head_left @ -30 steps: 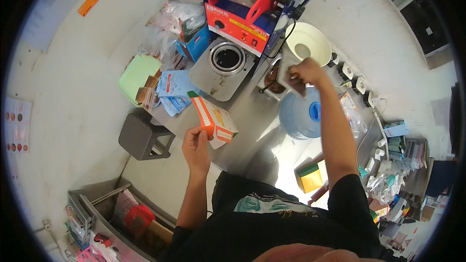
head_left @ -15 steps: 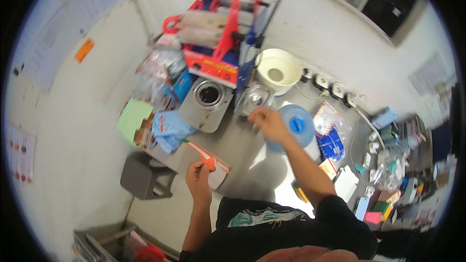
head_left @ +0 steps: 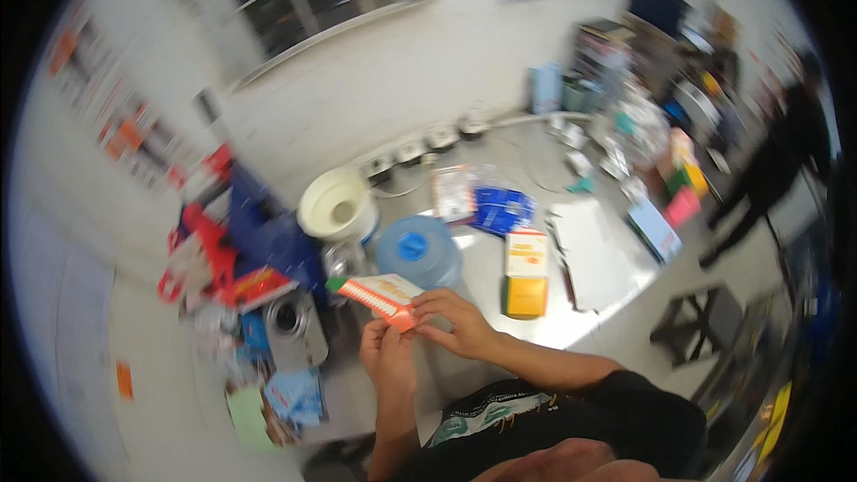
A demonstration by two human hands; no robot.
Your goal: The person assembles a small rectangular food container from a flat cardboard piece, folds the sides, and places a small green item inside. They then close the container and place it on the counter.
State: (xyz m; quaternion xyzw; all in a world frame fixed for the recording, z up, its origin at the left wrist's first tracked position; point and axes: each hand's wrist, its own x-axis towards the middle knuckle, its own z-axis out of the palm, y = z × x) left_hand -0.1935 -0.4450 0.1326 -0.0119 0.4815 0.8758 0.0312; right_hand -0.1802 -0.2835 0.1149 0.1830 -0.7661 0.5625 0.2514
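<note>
Both hands, the left hand (head_left: 386,359) and right hand (head_left: 455,321), had their fingers clamped on the small orange-and-white carton (head_left: 379,293) above the bench (head_left: 500,339), seemingly working its end flap, which next called for a steadying left grip.

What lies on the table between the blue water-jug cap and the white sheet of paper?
In the head view, a white and yellow box lies between the blue cap and the paper.
</note>
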